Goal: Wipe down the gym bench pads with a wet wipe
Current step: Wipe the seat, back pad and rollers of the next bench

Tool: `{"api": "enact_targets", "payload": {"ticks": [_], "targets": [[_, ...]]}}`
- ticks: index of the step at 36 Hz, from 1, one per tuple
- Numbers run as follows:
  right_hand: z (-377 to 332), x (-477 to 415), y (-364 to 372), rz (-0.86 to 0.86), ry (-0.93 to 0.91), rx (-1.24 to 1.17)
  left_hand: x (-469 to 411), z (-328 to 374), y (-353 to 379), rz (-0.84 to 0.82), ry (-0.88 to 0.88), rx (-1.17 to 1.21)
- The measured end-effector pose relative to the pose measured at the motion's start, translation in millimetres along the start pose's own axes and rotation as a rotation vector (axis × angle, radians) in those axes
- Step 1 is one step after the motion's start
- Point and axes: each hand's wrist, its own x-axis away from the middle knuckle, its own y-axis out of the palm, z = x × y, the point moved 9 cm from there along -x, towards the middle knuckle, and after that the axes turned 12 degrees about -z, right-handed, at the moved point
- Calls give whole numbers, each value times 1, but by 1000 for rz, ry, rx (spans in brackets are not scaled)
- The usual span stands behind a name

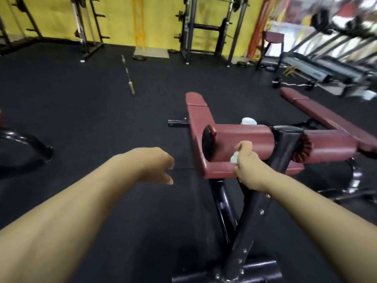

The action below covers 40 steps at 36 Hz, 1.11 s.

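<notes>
A maroon gym bench (199, 115) stretches away from me, with a cylindrical roller pad (240, 137) across its near end on a dark steel post (285, 144). My right hand (245, 162) is shut on a crumpled white wet wipe (234, 159) and presses it against the front of the left roller pad, just above the flat maroon pad (220, 171). My left hand (155, 164) hovers over the floor to the left of the bench, fingers loosely curled and holding nothing. A second roller pad (330, 144) sits right of the post. A white object (248, 120) lies behind the roller.
A second maroon bench (318, 111) lies to the right. A barbell (128, 75) rests on the black rubber floor (81, 111). Squat racks (206, 29) stand against the yellow wall. A dumbbell rack (334, 43) fills the far right. The bench's steel base (240, 270) is at my feet.
</notes>
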Motion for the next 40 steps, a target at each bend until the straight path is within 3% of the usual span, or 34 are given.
{"api": "enact_targets", "payload": {"ticks": [5, 10, 17, 25, 35, 40], "targets": [[12, 5, -17, 216, 198, -172, -27, -19, -21, 4, 142, -128], [10, 26, -29, 350, 350, -174, -41, -19, -47, 7, 290, -245], [1, 36, -36, 490, 316, -100, -65, 0, -85, 117, 497, -165], [38, 1, -38, 538, 382, -429, -103, 30, -121, 187, 703, -103], [74, -26, -79, 943, 484, -380, -145, 78, -126, 84, 923, -168], [54, -30, -79, 995, 474, -269, -160, 90, -122, 85, 970, -185]]}}
